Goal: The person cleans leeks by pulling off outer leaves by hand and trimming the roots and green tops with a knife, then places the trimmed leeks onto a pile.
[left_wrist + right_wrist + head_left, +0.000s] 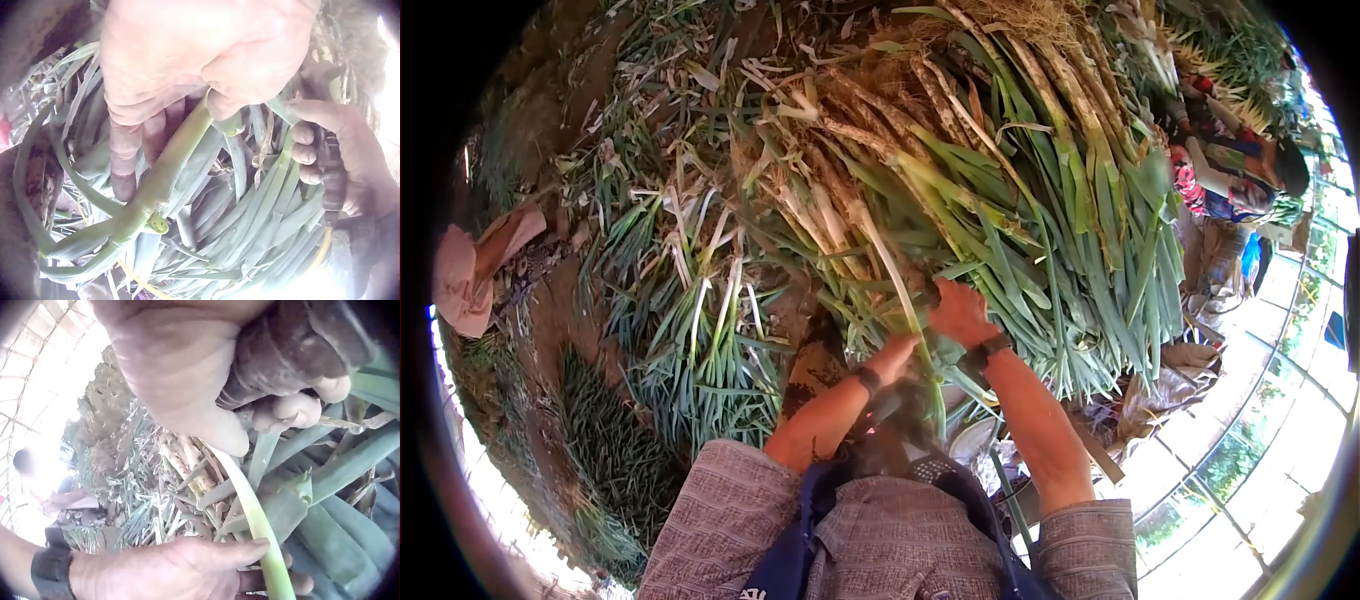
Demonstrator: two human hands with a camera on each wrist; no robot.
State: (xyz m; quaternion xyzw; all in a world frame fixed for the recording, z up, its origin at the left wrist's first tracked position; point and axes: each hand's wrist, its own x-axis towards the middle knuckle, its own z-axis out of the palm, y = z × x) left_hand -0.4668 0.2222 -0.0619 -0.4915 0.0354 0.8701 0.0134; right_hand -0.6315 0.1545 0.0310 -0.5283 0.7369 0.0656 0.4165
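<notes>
My left hand (895, 358) grips a leek (178, 147), its fingers and thumb around the stalk. The leek's pale shank (234, 472) points away from me, and its green leaves fork near my body. Close by on the right, my right hand (962, 312) has curled fingers, some covered in dark wrapping (281, 350). Its thumb and fingertips pinch a strip of green leek leaf (282, 111). Beneath both hands spreads a large pile of leeks (1090, 230), with soil-stained shanks and roots at the far end.
Thinner leeks with white shanks (725, 310) lie in a heap to the left. A pinkish cloth (475, 270) is at the far left. Another person (1235, 175) sits at the upper right, near a wire-grid wall (1250, 400). Loose trimmings (700, 75) litter the ground.
</notes>
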